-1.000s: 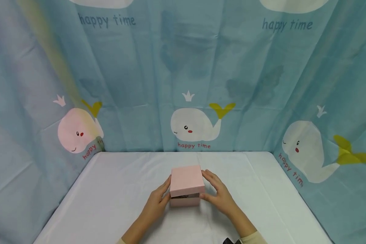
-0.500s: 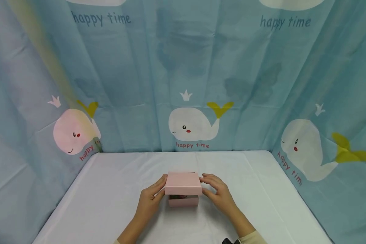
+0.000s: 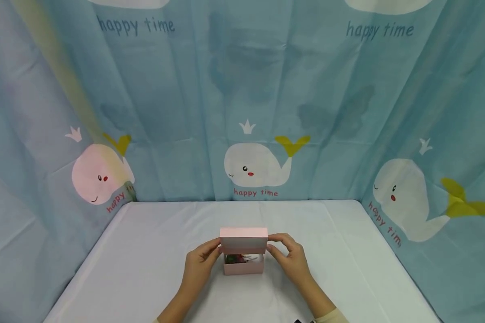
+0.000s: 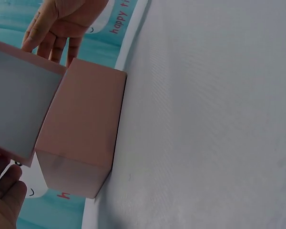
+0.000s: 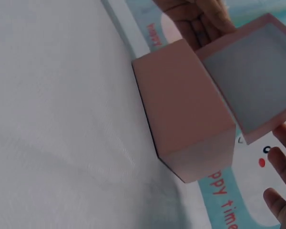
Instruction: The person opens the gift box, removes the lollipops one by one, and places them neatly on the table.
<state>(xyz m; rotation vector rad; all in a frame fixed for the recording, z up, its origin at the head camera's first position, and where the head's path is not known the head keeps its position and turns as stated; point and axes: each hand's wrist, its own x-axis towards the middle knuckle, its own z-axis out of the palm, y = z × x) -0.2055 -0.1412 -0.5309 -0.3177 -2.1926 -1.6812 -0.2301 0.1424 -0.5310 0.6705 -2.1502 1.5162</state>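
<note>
A pink box (image 3: pixel 244 268) stands on the white-covered table, and its pink lid (image 3: pixel 244 232) is held up on edge above it, pale inside facing the person. My left hand (image 3: pixel 200 262) pinches the lid's left side between thumb and fingers. On the lid's right side my right hand (image 3: pixel 293 258) has the same kind of pinch. Inside the box lie small things (image 3: pixel 238 258) in green, dark red and white, with thin pale sticks; their kind is too small to tell. In the left wrist view the lid's inside (image 4: pixel 19 105) appears beside the box's outer wall (image 4: pixel 83 114).
The white tablecloth (image 3: pixel 145 269) spreads around the box on all sides. A light blue curtain (image 3: pixel 178 170) printed with whales hangs behind and at both sides of the table.
The lid has risen off the box and tipped from top face up to inside facing the person, both hands moving with it. The box's contents have come into view.
</note>
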